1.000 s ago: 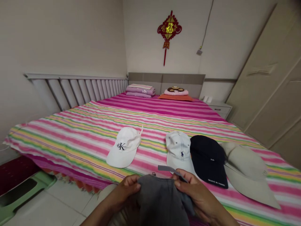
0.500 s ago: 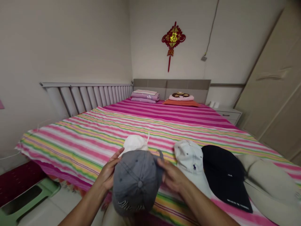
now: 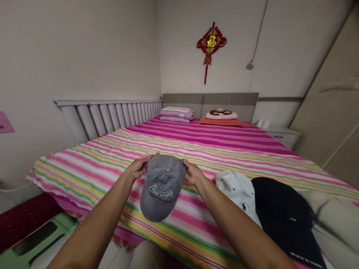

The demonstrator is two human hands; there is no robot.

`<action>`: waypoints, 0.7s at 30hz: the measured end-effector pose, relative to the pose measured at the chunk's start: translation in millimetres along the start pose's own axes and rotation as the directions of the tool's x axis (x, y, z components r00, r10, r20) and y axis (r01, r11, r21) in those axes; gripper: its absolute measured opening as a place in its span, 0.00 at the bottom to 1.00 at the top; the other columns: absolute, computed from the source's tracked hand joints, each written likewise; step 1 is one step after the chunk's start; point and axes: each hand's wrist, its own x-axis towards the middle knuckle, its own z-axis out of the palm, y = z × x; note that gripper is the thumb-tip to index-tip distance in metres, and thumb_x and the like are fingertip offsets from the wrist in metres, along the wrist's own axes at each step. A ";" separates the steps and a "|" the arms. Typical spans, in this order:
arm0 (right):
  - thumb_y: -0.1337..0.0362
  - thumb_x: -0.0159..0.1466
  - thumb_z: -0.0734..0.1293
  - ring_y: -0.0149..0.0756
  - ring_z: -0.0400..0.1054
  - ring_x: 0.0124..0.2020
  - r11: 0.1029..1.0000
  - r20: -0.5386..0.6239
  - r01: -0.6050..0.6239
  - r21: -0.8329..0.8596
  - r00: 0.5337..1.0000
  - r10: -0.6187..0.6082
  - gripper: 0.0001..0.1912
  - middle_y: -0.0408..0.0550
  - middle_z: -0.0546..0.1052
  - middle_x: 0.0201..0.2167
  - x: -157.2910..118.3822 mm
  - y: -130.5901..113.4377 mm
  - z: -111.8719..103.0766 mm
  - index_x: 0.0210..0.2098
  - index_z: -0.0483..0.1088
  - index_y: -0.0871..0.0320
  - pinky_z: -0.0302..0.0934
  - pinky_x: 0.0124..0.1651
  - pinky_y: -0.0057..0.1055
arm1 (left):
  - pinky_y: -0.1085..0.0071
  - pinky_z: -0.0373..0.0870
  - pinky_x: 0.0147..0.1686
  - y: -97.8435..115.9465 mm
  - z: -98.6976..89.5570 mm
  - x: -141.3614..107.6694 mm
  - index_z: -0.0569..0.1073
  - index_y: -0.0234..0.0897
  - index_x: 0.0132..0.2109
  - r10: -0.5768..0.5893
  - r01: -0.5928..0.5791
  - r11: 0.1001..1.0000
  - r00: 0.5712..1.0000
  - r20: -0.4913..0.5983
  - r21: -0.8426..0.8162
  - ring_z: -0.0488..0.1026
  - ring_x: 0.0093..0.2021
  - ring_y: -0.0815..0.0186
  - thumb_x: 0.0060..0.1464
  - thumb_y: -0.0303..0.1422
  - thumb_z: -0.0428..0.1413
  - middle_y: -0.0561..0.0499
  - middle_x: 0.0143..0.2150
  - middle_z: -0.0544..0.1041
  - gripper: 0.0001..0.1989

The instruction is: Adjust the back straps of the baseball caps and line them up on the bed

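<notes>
A grey baseball cap (image 3: 165,175) with "Always" stitched in white is held between my two hands, its brim pointing toward me. My left hand (image 3: 138,168) grips the cap's left rear edge. On the opposite edge, my right hand (image 3: 192,172) pinches it with thumb and fingers. A thin white edge shows under the brim, where a white cap lies mostly covered. To the right, beyond my right forearm, sit a white cap with a small dark emblem (image 3: 235,188), a black cap (image 3: 283,205) and a beige hat (image 3: 336,213), side by side.
The caps are on a bed with a striped sheet (image 3: 112,153). Folded purple bedding (image 3: 176,115) and a pink pillow (image 3: 221,115) lie by the headboard (image 3: 185,99). A railing (image 3: 112,116) runs along the left; a green stool (image 3: 42,239) stands at lower left.
The grey cap has moved forward and away from me, over the white cap, which is now almost hidden. Its front lettering has come into view. My view has shifted slightly left.
</notes>
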 end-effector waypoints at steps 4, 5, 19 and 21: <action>0.62 0.61 0.60 0.28 0.66 0.27 0.997 -0.108 -0.012 -0.081 0.994 0.003 0.10 0.45 0.71 0.32 -12.6 34.7 -29.7 0.38 0.66 0.62 0.63 0.28 0.29 | 0.76 0.66 0.22 -28.8 -14.4 28.4 0.68 0.30 0.37 -0.053 0.068 0.995 0.978 -0.200 0.068 0.66 0.22 0.75 0.54 0.28 0.48 0.54 0.27 0.70 0.06; 0.62 0.61 0.60 0.27 0.65 0.24 0.995 -0.127 -0.023 -0.101 0.992 0.010 0.09 0.43 0.71 0.29 -24.7 46.6 -40.1 0.36 0.66 0.63 0.62 0.26 0.27 | 0.75 0.66 0.23 -38.7 -19.8 27.7 0.68 0.30 0.36 -0.064 0.085 0.993 0.974 -0.218 0.086 0.66 0.22 0.75 0.54 0.30 0.48 0.54 0.27 0.70 0.07; 0.59 0.50 0.70 0.25 0.66 0.17 0.996 -0.278 -0.090 -0.028 0.958 0.078 0.12 0.44 0.73 0.18 -222.1 65.8 -166.4 0.23 0.69 0.62 0.59 0.20 0.20 | 0.55 0.44 0.57 -163.3 -53.6 -87.4 0.71 0.39 0.41 0.623 -0.469 0.475 0.776 0.092 0.744 0.54 0.58 0.49 0.41 0.33 0.57 0.42 0.53 0.66 0.16; 0.61 0.48 0.72 0.30 0.70 0.24 0.994 -0.379 -0.026 0.106 0.923 0.064 0.10 0.45 0.76 0.21 -231.3 60.4 -176.2 0.24 0.69 0.61 0.65 0.29 0.24 | 0.53 0.40 0.58 -187.3 -41.3 -101.6 0.71 0.41 0.45 0.677 -0.510 0.359 0.719 0.158 0.782 0.48 0.61 0.49 0.43 0.34 0.55 0.44 0.56 0.63 0.18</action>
